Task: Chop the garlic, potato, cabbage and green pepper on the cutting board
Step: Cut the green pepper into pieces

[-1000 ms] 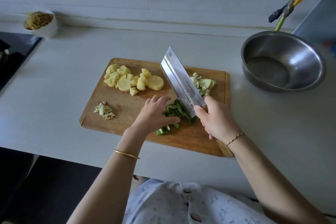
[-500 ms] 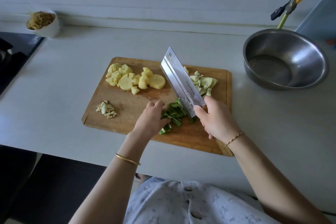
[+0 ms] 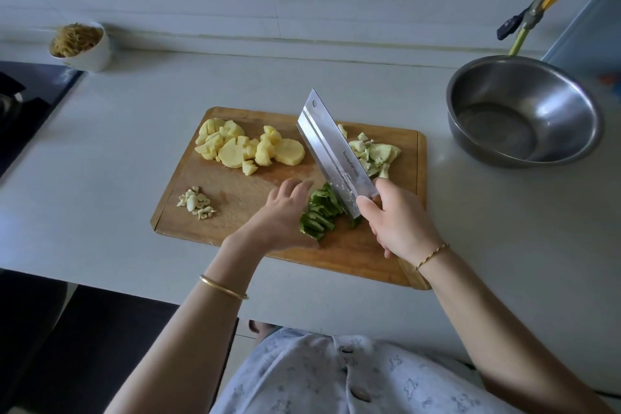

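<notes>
Worktop [image 3: 134,151] space is taken up by the cutting board [image 3: 242,193], set square to the body so both arms reach it. The cleaver [image 3: 332,155] is held slanted, its edge down in the green pepper [image 3: 319,215] strips bunched near the board's front. Potato [image 3: 232,153] chunks are heaped far left, cabbage [image 3: 379,155] far right behind the blade, garlic [image 3: 196,203] near left, set apart, presumably to leave the middle free. The right hand [image 3: 396,218] is wrapped tight round the cleaver's handle; the left hand [image 3: 282,212] is laid against the pepper, fingers relaxed, gripping nothing.
</notes>
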